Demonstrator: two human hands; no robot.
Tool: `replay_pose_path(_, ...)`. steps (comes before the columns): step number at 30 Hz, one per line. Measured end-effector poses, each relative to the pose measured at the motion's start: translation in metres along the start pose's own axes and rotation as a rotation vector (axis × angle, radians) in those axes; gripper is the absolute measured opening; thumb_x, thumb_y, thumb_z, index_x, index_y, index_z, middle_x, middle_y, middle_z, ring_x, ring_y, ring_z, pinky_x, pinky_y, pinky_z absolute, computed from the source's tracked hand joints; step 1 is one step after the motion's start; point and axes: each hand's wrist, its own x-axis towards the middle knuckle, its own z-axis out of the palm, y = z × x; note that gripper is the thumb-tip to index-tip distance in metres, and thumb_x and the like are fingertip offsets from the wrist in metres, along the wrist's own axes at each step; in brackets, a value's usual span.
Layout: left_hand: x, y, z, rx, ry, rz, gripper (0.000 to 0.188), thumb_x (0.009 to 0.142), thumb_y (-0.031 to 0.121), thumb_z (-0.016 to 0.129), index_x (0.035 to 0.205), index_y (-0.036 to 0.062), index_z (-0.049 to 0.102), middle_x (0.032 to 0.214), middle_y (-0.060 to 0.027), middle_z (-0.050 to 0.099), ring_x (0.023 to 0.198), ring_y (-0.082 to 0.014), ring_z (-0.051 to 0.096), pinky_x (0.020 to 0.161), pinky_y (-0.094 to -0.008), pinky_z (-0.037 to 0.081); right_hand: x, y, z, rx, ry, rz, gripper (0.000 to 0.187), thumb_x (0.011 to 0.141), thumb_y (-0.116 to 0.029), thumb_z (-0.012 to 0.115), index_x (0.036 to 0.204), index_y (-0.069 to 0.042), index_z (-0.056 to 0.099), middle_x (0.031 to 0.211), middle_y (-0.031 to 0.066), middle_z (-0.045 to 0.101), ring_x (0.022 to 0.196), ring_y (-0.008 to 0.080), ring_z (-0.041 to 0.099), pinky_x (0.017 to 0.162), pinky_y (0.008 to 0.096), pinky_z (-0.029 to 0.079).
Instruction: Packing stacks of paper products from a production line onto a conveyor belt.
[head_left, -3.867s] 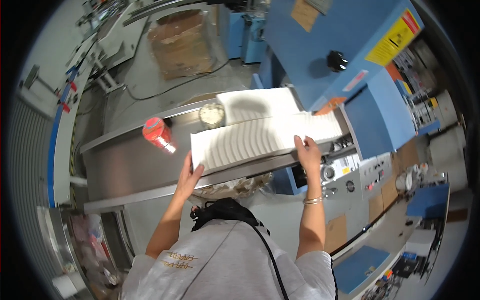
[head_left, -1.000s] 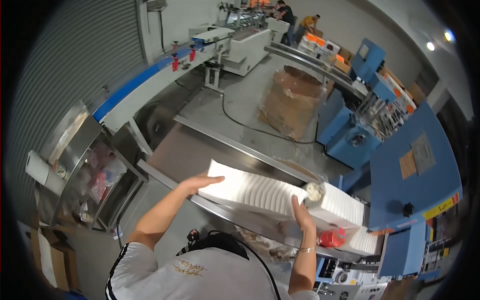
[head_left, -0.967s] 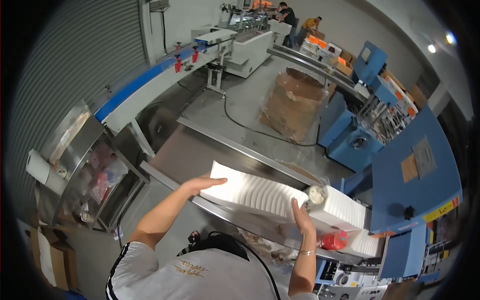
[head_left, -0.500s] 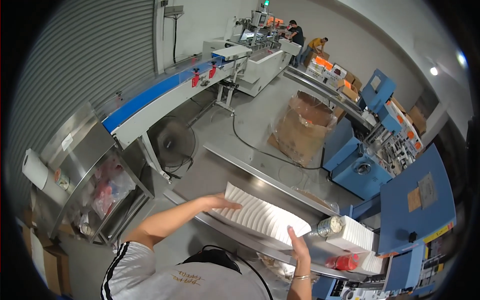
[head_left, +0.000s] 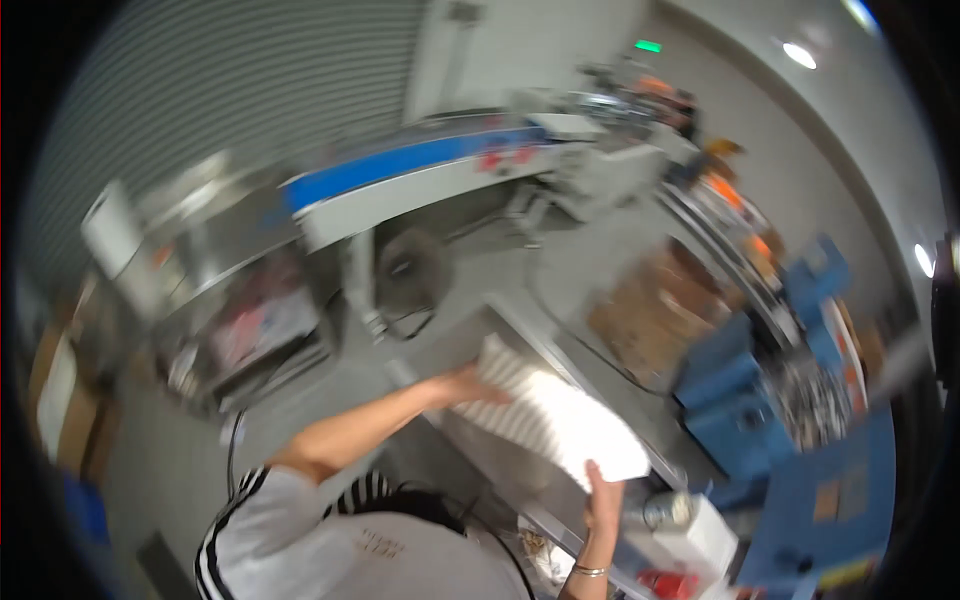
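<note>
A long row of white folded paper packs [head_left: 560,415], pressed together like a loaf, is held between my two hands. My left hand [head_left: 468,387] closes on its far left end, and my right hand [head_left: 604,498] clamps the right end with the thumb up. The row is over a metal trough [head_left: 470,430], and its right part covers the trough's far rail. Blur hides the individual sheets, and the fingers under the row are out of sight.
A clear jar [head_left: 668,512] stands by a white paper stack [head_left: 710,545], with a red bottle [head_left: 668,583] nearer me. To the left are a blue conveyor belt [head_left: 400,172], a steel bench [head_left: 240,240] and a floor fan [head_left: 410,270]. A cardboard box [head_left: 650,310] and blue machine [head_left: 735,420] stand right.
The view has swung left and is blurred. My hands have brought the paper row up from the trough bed, away from the jar, and it now overlaps the far rail.
</note>
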Motion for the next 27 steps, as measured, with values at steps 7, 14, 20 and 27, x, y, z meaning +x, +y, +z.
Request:
replay_pose_path(7, -0.104, 0.093, -0.089, -0.048, 0.323, 0.337, 0.069, 0.075, 0.024, 0.077, 0.13, 0.0018, 0.041, 0.112, -0.0076, 0.059, 0.106, -0.0175, 0.054, 0.096, -0.0321, 0.041, 0.029, -0.06, 0.144, 0.053, -0.302, -0.251, 0.069, 0.078, -0.009, 0.07, 0.135, 0.008, 0.034, 0.133, 0.0167, 0.045, 0.121, 0.0258, 0.045, 0.104, 0.0361, 0.032)
replay_pose_path(14, -0.232, 0.082, -0.253, 0.01, 0.743, 0.257, 0.069, 0.077, 0.016, 0.072, 0.136, 0.0014, 0.039, 0.131, -0.0114, 0.049, 0.121, -0.0205, 0.045, 0.102, -0.033, 0.035, 0.055, -0.058, 0.379, -0.046, -0.701, -0.195, 0.066, 0.076, -0.01, 0.071, 0.133, 0.005, 0.04, 0.128, 0.0123, 0.049, 0.117, 0.0219, 0.046, 0.102, 0.0333, 0.032)
replay_pose_path(20, -0.314, 0.062, -0.373, -0.159, 1.007, 0.114, 0.082, 0.075, 0.031, 0.074, 0.138, -0.0012, 0.034, 0.136, -0.0163, 0.044, 0.128, -0.0267, 0.039, 0.107, -0.0385, 0.03, 0.073, -0.037, 0.579, -0.176, -1.022, -0.092, 0.055, 0.081, -0.014, 0.066, 0.128, 0.004, 0.046, 0.121, 0.0092, 0.053, 0.109, 0.0183, 0.051, 0.094, 0.0301, 0.04)
replay_pose_path(27, -0.356, 0.025, -0.486, -0.382, 0.993, -0.12, 0.089, 0.076, 0.052, 0.069, 0.14, 0.0002, 0.034, 0.142, -0.0189, 0.039, 0.136, -0.0297, 0.029, 0.112, -0.0402, 0.018, 0.132, 0.018, 0.732, -0.3, -1.342, -0.024, 0.051, 0.083, -0.022, 0.066, 0.124, 0.004, 0.05, 0.116, 0.0081, 0.058, 0.106, 0.0168, 0.054, 0.092, 0.0305, 0.041)
